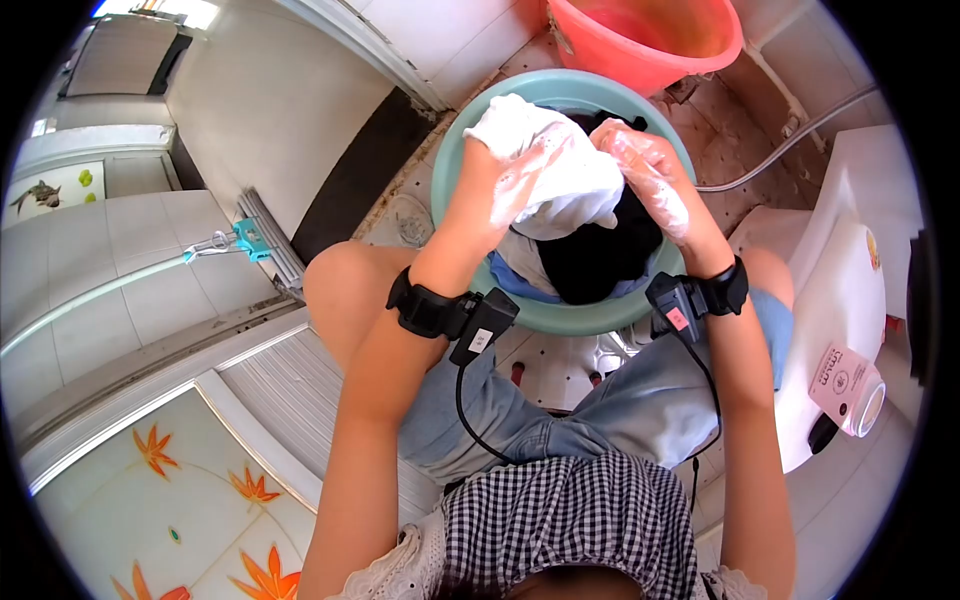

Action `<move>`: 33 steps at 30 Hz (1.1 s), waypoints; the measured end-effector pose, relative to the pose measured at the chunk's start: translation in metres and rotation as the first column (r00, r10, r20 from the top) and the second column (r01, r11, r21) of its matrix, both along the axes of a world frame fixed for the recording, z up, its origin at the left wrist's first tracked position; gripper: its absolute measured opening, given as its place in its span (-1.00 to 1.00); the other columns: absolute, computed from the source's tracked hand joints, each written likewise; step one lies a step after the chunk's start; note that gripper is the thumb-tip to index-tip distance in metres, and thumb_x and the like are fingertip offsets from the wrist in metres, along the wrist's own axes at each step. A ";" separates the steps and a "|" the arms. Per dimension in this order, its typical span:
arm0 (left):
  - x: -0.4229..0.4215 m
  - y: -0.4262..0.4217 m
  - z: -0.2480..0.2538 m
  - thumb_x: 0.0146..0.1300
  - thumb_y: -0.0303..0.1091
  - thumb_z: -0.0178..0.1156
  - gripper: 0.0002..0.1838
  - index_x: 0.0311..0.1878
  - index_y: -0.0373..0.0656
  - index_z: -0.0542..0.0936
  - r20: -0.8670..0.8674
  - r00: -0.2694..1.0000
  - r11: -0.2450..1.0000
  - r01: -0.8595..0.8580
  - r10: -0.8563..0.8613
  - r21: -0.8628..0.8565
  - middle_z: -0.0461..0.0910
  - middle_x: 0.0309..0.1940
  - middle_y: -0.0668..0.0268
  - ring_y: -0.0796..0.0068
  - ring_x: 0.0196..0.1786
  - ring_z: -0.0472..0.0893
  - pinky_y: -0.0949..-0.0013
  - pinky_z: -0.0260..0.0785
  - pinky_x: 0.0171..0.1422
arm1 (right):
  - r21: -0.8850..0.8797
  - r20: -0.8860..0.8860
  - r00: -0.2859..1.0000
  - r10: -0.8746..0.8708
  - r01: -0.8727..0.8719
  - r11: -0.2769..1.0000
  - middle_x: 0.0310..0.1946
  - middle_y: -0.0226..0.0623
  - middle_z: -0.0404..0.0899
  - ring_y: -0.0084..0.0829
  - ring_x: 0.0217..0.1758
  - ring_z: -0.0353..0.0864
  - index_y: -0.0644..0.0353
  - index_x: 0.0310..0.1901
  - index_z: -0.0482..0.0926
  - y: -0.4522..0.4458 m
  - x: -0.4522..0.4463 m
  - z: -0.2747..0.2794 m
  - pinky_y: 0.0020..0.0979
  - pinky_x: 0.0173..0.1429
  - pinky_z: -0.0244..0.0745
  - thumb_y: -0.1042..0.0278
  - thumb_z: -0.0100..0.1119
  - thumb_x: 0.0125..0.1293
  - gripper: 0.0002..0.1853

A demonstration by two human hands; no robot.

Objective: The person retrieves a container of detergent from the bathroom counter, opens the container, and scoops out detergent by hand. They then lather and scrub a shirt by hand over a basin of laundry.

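Over a green basin (455, 290), my left hand (525, 172) is closed around a wet white cloth (575, 185), with suds on the hand and wrist; part of the cloth covers its fingers. Touching the cloth's right edge is my right hand (645, 155), its fingers curled together at the cloth and foam running down to the wrist. Dark clothes (600, 262) lie in the basin under the cloth, with a blue piece (520, 280) at the near left side.
Behind the basin stands a red bucket (650, 70). A grey hose (790, 145) curves in from the right. At right is a white fixture (835, 290) with a pink-labelled container (848, 388). A mop (265, 240) leans at left.
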State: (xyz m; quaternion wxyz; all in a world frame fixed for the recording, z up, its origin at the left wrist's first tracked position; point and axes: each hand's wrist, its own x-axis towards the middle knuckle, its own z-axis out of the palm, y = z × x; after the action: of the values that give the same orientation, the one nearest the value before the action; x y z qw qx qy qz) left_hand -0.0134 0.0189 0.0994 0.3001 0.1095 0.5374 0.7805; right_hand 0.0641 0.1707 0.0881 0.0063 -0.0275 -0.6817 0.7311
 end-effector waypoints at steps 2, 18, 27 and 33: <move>-0.001 0.002 -0.007 0.16 -0.46 0.11 -0.89 -0.33 -0.31 0.43 -0.198 0.980 1.000 -0.026 0.023 -0.012 0.49 -0.44 0.29 0.63 -0.38 0.47 0.54 0.36 -0.29 | 0.050 -0.007 0.998 -0.060 0.060 0.997 -0.63 -0.63 0.24 -0.77 -0.53 0.14 0.18 -0.51 0.38 0.000 0.001 -0.002 -0.65 -0.48 0.11 0.10 -0.11 0.33 -0.64; -0.011 0.007 -0.009 0.18 -0.44 0.09 -0.86 -0.40 -0.32 0.41 -0.286 0.948 0.991 -0.133 0.136 0.030 0.42 -0.51 0.38 0.67 -0.45 0.38 0.53 0.28 -0.38 | -0.296 0.235 0.961 0.144 -0.070 0.953 -0.44 -0.57 0.43 -0.76 -0.39 0.31 0.26 -0.21 0.50 -0.007 -0.002 -0.004 -0.69 -0.31 0.24 0.11 -0.04 0.29 -0.67; -0.013 -0.001 -0.029 0.21 -0.42 0.05 -0.82 -0.21 -0.35 0.43 -0.065 0.998 0.996 -0.004 -0.001 -0.084 0.46 -0.35 0.37 0.61 -0.24 0.46 0.53 0.34 -0.18 | 0.120 -0.068 0.975 -0.209 0.216 0.969 -0.61 -0.56 0.27 -0.72 -0.49 0.17 0.25 -0.53 0.36 -0.011 -0.007 -0.013 -0.62 -0.41 0.15 0.20 -0.03 0.29 -0.68; 0.024 0.030 -0.027 0.20 -0.37 0.08 -0.83 -0.20 -0.25 0.42 0.428 0.897 0.988 -0.144 0.111 0.046 0.45 -0.29 0.37 0.62 -0.20 0.42 0.52 0.30 -0.14 | 0.626 -0.474 0.870 -0.133 0.439 0.644 -0.68 -0.28 0.44 -0.40 -0.65 0.37 0.26 -0.50 0.52 -0.054 0.016 -0.021 -0.47 -0.50 0.30 0.28 0.04 0.24 -0.75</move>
State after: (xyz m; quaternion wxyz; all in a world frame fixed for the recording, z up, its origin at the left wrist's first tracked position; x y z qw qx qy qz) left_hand 0.0104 0.0486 0.0729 0.3535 -0.0869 0.4348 0.8236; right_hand 0.0800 0.1167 0.0675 0.2685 0.0114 -0.8824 0.3861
